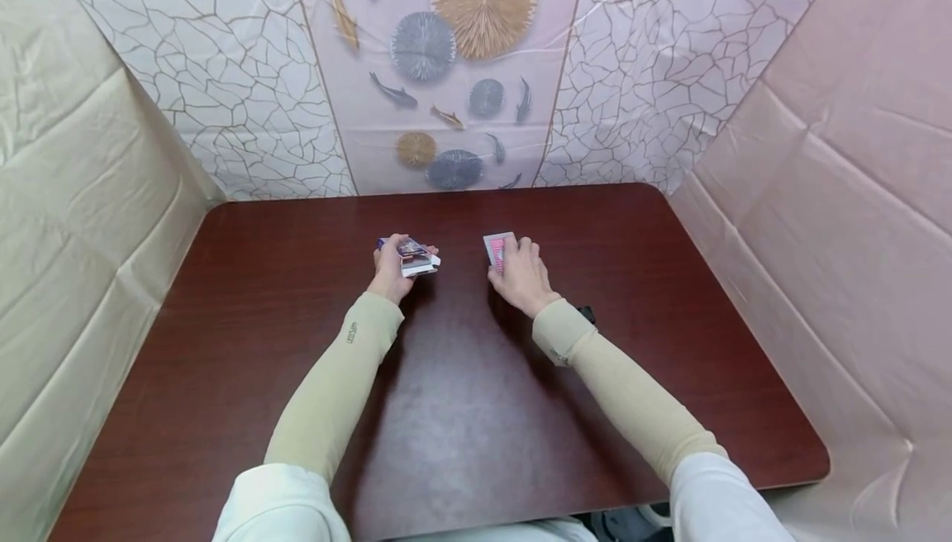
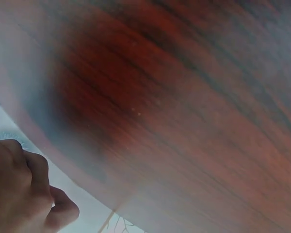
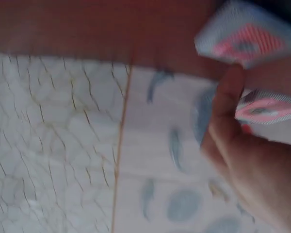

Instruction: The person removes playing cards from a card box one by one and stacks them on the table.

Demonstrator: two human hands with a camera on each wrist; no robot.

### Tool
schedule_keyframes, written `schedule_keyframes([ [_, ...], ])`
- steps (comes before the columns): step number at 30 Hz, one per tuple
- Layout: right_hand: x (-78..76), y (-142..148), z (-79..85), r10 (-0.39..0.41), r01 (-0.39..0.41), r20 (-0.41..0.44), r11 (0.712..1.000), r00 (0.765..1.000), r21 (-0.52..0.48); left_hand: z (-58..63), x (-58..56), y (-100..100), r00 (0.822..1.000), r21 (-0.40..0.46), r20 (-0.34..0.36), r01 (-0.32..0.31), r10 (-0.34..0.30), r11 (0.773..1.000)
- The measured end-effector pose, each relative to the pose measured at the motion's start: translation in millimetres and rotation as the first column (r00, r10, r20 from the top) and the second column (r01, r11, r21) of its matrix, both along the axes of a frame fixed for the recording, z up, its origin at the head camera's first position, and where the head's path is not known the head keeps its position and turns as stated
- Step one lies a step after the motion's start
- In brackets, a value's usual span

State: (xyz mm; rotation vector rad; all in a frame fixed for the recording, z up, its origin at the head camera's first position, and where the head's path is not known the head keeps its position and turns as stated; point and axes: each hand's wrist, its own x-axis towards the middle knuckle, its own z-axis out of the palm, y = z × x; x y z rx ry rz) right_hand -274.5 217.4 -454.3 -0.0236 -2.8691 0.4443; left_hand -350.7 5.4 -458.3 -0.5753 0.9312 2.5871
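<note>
My left hand (image 1: 388, 272) grips a small card box (image 1: 413, 251), dark and printed, with a white flap at its near end. In the left wrist view only the curled back of that hand (image 2: 24, 189) shows, and the box is hidden. To the right, my right hand (image 1: 525, 276) holds playing cards (image 1: 496, 249) with a pink pattern and pale border. The right wrist view shows the thumb against them, with patterned cards (image 3: 247, 39) above it and more cards (image 3: 266, 108) below it, all blurred. A gap of table lies between the two hands.
Both hands are over the far half of a dark red-brown table (image 1: 461, 410). Behind it hangs a patterned cloth (image 1: 487, 100), and pale cloth walls (image 1: 97, 195) stand at both sides. Something black (image 1: 587, 313) shows by the right wrist.
</note>
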Motion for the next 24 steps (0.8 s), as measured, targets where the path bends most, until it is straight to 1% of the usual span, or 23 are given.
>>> schedule_keyframes([
  [3,-3.5,6.9,-11.7,-0.064,0.064,0.002,0.996,0.998,0.063,-0.4,0.6,1.4,0.999,-0.014,0.002,0.038,-0.038,0.999],
  [6,-7.9,8.2,-18.2,-0.108,0.106,0.021,0.99,0.994,0.091,-1.3,0.8,1.4,0.998,-0.02,-0.024,0.054,-0.054,0.998],
  [9,-10.8,7.0,-21.3,-0.139,0.133,0.054,0.985,0.989,0.109,-2.4,1.7,0.8,0.997,-0.02,-0.043,0.057,-0.058,0.998],
  [13,-19.3,1.3,-19.2,-0.177,0.162,0.094,0.975,0.98,0.153,1.5,0.1,-6.0,0.998,0.005,-0.038,0.045,-0.045,0.999],
  [15,-21.7,-0.3,-19.1,-0.19,0.171,0.104,0.971,0.976,0.164,3.0,0.2,-8.2,0.998,0.01,-0.036,0.042,-0.042,0.999],
  [20,-22.7,-1.7,-23.8,-0.176,0.156,0.112,0.973,0.978,0.169,4.3,2.4,-13.1,0.999,-0.012,-0.032,0.023,-0.023,1.0],
  [24,-20.3,-1.3,-30.1,-0.189,0.163,0.141,0.971,0.972,0.176,4.4,3.6,-15.8,0.999,-0.025,-0.036,0.036,-0.037,0.999],
])
